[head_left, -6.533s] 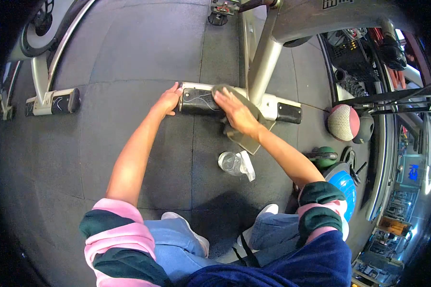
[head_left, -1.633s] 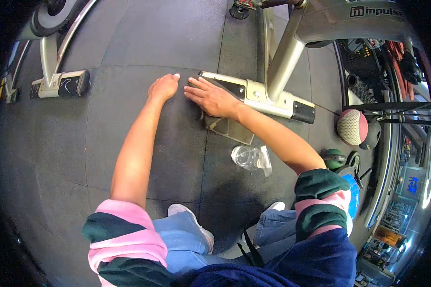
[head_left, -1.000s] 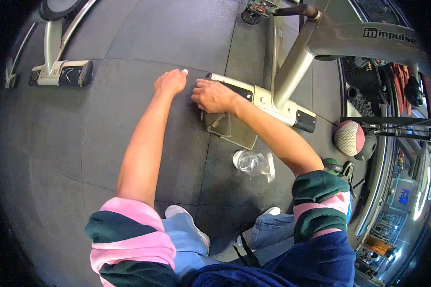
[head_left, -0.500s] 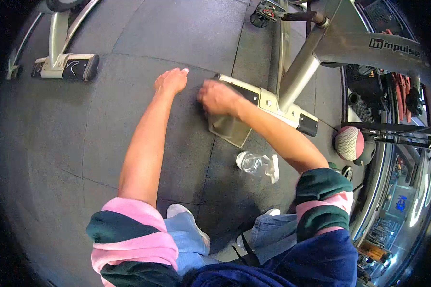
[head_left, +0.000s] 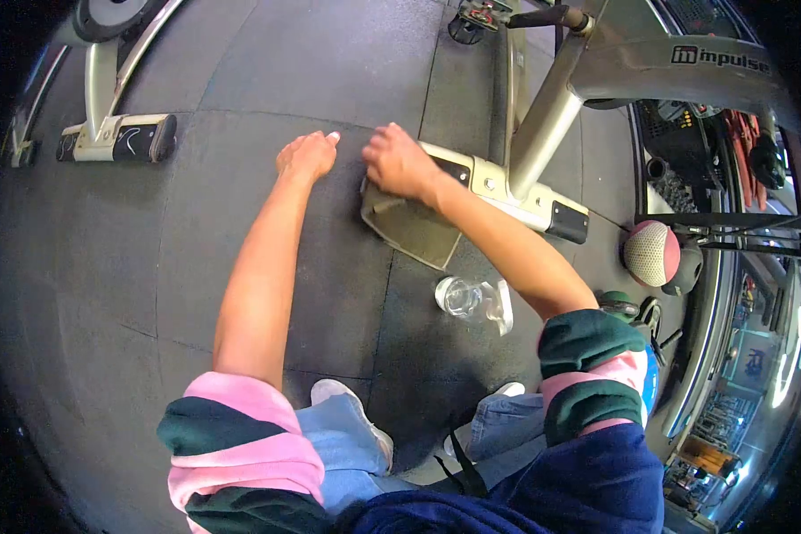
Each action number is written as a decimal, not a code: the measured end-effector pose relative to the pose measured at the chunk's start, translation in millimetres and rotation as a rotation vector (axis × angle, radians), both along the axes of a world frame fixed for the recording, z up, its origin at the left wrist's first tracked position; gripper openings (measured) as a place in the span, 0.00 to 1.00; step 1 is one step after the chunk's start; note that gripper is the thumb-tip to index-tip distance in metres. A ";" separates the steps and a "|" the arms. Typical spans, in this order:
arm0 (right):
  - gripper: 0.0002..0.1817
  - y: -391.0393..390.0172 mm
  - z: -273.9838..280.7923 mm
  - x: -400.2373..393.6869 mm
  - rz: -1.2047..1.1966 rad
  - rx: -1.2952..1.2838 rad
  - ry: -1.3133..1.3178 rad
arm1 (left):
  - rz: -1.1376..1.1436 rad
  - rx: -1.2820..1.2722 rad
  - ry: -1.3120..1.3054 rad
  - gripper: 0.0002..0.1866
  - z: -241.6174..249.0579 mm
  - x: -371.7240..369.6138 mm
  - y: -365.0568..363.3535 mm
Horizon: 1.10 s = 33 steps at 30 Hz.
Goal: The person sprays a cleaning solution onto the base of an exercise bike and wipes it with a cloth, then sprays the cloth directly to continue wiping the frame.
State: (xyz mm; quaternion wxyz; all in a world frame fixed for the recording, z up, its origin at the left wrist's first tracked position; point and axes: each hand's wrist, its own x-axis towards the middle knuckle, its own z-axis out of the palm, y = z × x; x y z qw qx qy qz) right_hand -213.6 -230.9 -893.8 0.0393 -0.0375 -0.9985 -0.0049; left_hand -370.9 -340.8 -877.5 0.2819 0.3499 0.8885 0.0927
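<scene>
My left hand (head_left: 306,157) is out over the dark floor, back up, its fingers curled with the thumb side to the right; what it may hold is hidden. A grey-brown cloth (head_left: 411,233) hangs beneath my right hand (head_left: 399,164), whose fingers are bent over its upper edge. The cloth is beside the left end of the cream and black foot (head_left: 482,181) of an exercise machine. Below the cloth a clear plastic spray bottle (head_left: 468,300) with a white top is on the floor.
The grey machine frame (head_left: 543,133) rises at the upper right. Another machine's foot (head_left: 117,139) is at the upper left. A pink and white ball (head_left: 651,254) lies by a rack at the right. My shoes (head_left: 351,418) are at the bottom.
The cloth has shifted a little left and spread out under my right hand. My left hand is slightly further left. The camera view has shifted a little.
</scene>
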 end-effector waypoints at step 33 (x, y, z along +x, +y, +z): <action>0.35 15.0 0.7 188.3 -0.159 -0.225 0.127 | -0.218 -0.117 0.127 0.33 2.1 40.4 37.1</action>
